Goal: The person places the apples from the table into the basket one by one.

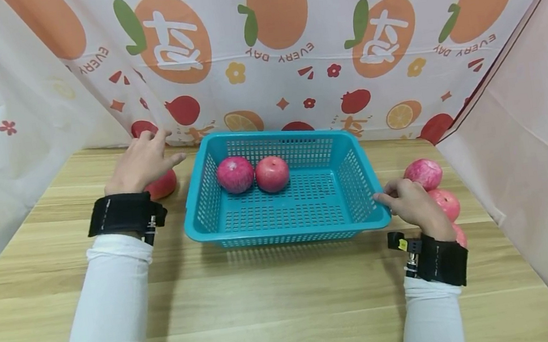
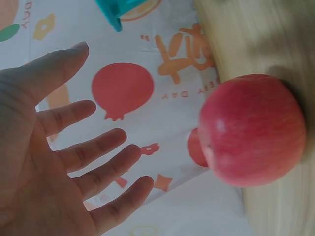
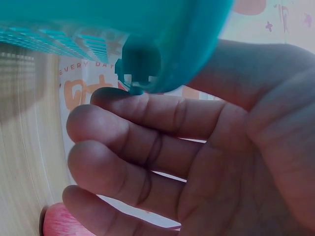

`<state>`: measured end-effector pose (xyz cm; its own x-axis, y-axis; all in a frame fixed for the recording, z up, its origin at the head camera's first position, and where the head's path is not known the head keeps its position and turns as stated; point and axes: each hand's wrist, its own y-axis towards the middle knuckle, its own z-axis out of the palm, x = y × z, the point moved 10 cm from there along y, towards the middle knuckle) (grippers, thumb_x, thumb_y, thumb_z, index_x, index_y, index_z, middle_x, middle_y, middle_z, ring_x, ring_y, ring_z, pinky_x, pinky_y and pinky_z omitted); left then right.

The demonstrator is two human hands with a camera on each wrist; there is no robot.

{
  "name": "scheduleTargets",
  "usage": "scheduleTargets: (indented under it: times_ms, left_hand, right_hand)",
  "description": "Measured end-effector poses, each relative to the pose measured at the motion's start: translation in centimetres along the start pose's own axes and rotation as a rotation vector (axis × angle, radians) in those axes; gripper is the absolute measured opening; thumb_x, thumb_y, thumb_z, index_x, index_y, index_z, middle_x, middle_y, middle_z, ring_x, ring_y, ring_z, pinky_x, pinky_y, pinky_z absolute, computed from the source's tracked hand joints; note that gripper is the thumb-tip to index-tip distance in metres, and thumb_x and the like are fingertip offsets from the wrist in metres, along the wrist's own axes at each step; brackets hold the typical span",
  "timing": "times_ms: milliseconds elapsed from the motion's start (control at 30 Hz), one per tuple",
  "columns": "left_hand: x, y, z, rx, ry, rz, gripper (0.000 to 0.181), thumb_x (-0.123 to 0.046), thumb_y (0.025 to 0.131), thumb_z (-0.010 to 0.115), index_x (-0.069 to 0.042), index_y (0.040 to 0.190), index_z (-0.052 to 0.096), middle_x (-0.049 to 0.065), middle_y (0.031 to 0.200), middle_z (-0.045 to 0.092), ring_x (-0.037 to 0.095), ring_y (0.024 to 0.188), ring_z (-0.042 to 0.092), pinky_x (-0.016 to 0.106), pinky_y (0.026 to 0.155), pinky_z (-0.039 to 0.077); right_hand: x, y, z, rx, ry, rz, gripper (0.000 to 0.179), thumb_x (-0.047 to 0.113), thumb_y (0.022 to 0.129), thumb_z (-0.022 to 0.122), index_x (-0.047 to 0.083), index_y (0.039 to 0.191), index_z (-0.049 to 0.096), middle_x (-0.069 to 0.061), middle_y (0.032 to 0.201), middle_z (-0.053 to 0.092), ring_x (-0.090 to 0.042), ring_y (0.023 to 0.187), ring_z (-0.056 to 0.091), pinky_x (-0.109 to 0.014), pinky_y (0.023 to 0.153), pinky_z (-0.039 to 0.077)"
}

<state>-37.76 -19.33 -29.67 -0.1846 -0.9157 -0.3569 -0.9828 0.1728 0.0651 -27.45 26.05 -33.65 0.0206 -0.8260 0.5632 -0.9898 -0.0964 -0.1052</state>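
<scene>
A teal plastic basket (image 1: 282,237) with perforated walls stands in the middle of the table in the head view. It holds a deep pink round fruit (image 1: 235,174) and a red-pink round fruit (image 1: 272,174), side by side at its left. My right hand (image 1: 414,205) pinches the basket's rim at the right front corner; the right wrist view shows the fingers (image 3: 147,110) under that corner. My left hand (image 1: 142,163) is held with fingers spread, apart from the basket. A red apple (image 2: 253,130) rests on the table beneath it, untouched and partly hidden in the head view.
Right of my right hand, a mottled pink fruit (image 1: 424,174) and two pink fruits, one of them (image 1: 445,204) in the middle, line the table's right side. A fruit-print cloth (image 1: 264,92) hangs behind the table (image 1: 272,319), with pale cloth at both sides.
</scene>
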Motion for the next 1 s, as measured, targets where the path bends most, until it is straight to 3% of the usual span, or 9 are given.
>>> scheduleTargets:
  times_ms: [433, 667, 1000]
  left_hand:
    - [1.5, 0.6, 1.8, 0.04, 0.01, -0.015, 0.072, -0.033, 0.1, 0.062, 0.011, 0.149, 0.032, 0.041, 0.143, 0.032, 0.059, 0.126, 0.034, 0.075, 0.098, 0.038]
    - [2.1, 0.7, 2.1, 0.03, 0.011, -0.025, 0.069, -0.031, 0.099, 0.063, 0.013, 0.145, 0.036, 0.041, 0.142, 0.032, 0.059, 0.126, 0.034, 0.074, 0.1, 0.037]
    - [3.7, 0.7, 3.0, 0.05, 0.021, -0.085, 0.068, -0.028, 0.098, 0.065, 0.014, 0.143, 0.037, 0.042, 0.148, 0.023, 0.06, 0.132, 0.026, 0.076, 0.098, 0.037]
  right_hand:
    - [-0.1, -0.1, 0.0, 0.005, 0.007, -0.001, 0.031, 0.021, 0.104, 0.06, -0.01, 0.107, 0.066, -0.009, 0.08, 0.067, -0.028, 0.078, 0.062, -0.033, 0.067, 0.051]
    - [-0.2, -0.1, 0.0, -0.001, 0.006, 0.004, 0.031, 0.021, 0.104, 0.06, -0.009, 0.107, 0.066, -0.009, 0.081, 0.067, -0.027, 0.078, 0.063, -0.032, 0.068, 0.053]
    - [-0.1, 0.0, 0.0, -0.004, 0.007, -0.002, 0.03, 0.02, 0.104, 0.06, -0.009, 0.107, 0.066, -0.01, 0.08, 0.067, -0.028, 0.078, 0.063, -0.031, 0.068, 0.052]
